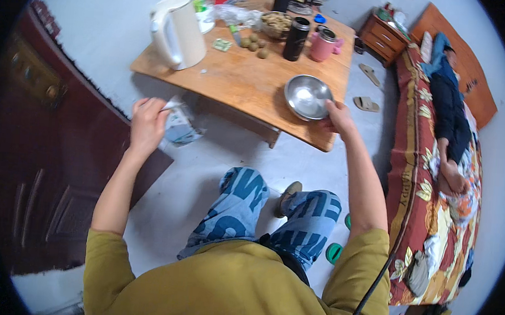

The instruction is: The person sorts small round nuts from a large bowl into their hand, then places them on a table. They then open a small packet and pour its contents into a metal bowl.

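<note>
My right hand (341,118) grips the rim of a shiny metal bowl (308,96) at the near right corner of the wooden table (240,82). Nothing shows inside the bowl; whether its base touches the tabletop I cannot tell. Off the table's left side, my left hand (148,117) pinches the top of a printed plastic packet (180,126). The packet hangs over the floor and looks blurred. A cream electric kettle (182,32) stands on the table just beyond that hand.
Farther back on the table are a black tumbler (296,40), a pink cup (322,46), several round brown fruits (254,43), a knife (234,34) and a bowl of peanuts (276,24). A person (447,101) lies on the bed (409,177) at right. Slippers (366,104) lie between.
</note>
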A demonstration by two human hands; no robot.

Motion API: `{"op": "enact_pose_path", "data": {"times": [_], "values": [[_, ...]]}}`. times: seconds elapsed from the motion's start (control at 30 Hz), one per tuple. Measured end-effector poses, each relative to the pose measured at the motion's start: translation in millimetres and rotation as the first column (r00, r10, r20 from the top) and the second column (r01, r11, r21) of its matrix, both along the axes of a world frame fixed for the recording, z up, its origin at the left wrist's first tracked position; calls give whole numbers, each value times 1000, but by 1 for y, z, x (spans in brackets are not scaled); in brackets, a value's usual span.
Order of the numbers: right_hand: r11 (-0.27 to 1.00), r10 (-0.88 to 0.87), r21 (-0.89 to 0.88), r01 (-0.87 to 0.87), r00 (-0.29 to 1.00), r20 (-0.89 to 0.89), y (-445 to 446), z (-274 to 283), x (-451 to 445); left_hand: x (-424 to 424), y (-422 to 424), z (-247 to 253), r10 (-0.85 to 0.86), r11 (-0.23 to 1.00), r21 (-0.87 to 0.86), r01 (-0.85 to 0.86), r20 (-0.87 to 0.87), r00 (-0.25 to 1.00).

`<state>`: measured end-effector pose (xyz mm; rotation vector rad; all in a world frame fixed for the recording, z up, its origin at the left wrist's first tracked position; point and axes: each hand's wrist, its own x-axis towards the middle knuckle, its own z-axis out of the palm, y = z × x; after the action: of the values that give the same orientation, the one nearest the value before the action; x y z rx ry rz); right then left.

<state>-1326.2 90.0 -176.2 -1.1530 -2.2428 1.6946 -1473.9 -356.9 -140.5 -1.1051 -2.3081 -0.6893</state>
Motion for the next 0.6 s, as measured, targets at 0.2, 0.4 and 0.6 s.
{"op": "enact_pose_path", "data": {"times": [0.2,0.4,0.6], "values": [[965,13,262,28,988,-153,-4,19,34,16,29,23,-87,989,142,45,307,948],[983,84,183,-8,906,-414,-49,80,63,27,44,35,-194,966,257,37,618,762],[944,331,169,-285,782,-529,-105,64,62,45,64,53,-302,951,270,148,729,614]]}}
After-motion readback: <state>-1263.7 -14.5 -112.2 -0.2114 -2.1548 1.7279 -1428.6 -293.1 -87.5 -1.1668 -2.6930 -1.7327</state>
